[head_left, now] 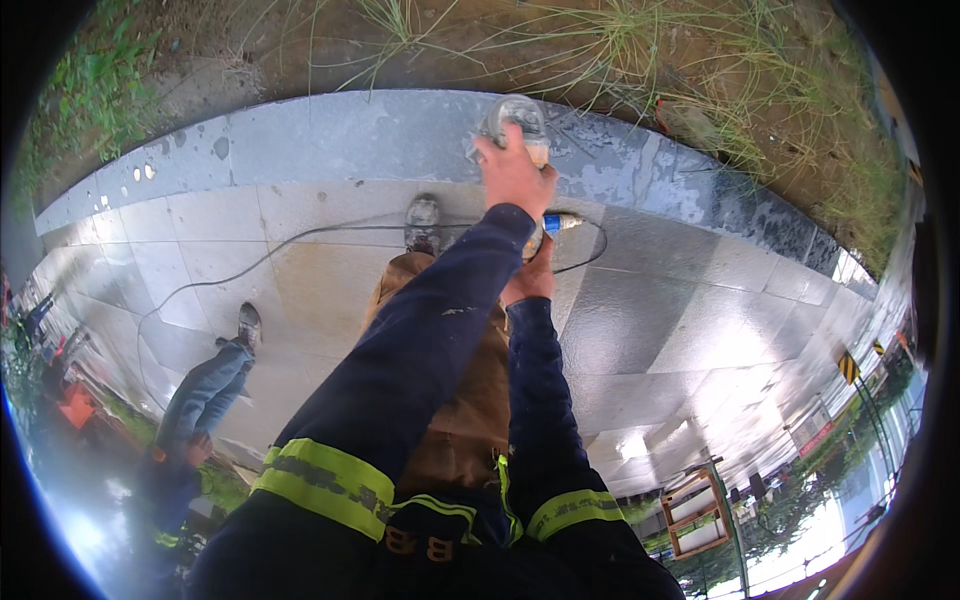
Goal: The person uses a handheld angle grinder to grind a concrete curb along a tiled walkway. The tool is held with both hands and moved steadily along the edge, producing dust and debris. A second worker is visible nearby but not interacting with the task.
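Both my hands are closed around a handheld power tool that looks like an angle grinder (pixel 538 153). Its round grey head (pixel 520 115) rests on or just over a stone kerb (pixel 330 140); blur keeps me from telling which. My left hand (pixel 515 170) grips the tool close to that head. Nearer to me, my right hand (pixel 533 272) wraps around the rear part, mostly hidden by the left wrist. A blue collar (pixel 552 224) with a pale end sticks out to the right of the hands. From there a dark cable (pixel 290 240) loops round and trails left over the paving.
Grey paving slabs (pixel 650 300), shiny in places, lie below the kerb. Beyond it are soil and grass tufts (pixel 640 40). My shoe (pixel 423 222) stands close to the cable. Another person (pixel 205 390) is at the left. A wooden frame (pixel 695 515) stands at lower right.
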Tool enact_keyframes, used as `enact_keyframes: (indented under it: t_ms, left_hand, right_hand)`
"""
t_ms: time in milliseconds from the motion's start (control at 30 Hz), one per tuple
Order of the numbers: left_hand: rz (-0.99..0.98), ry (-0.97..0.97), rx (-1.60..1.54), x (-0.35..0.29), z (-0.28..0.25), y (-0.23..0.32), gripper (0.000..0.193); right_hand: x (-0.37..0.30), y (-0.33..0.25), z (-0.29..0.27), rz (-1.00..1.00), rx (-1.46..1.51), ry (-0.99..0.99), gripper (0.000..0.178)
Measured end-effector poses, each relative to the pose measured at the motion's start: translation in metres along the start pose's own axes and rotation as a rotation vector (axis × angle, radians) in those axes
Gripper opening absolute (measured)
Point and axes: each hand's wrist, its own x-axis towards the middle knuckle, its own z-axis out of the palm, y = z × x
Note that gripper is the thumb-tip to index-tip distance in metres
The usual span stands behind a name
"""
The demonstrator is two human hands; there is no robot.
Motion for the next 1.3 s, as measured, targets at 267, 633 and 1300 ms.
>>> enact_keyframes:
  t_ms: [267, 633, 1300]
  left_hand:
    - [-0.073, -0.058, -0.011, 0.001, -0.007, -0.004, 0.072]
    - [-0.045, -0.075, -0.011, -0.015, 0.002, -0.005, 0.080]
    - [-0.044, 0.014, -0.033, -0.022, 0.008, -0.007, 0.080]
  right_hand:
    - [-0.005, 0.005, 0.004, -0.082, 0.075, 0.020, 0.087]
    - [-0.016, 0.015, -0.005, -0.011, 0.025, 0.000, 0.086]
    - [-0.004, 0.032, -0.004, -0.098, -0.024, -0.009, 0.094]
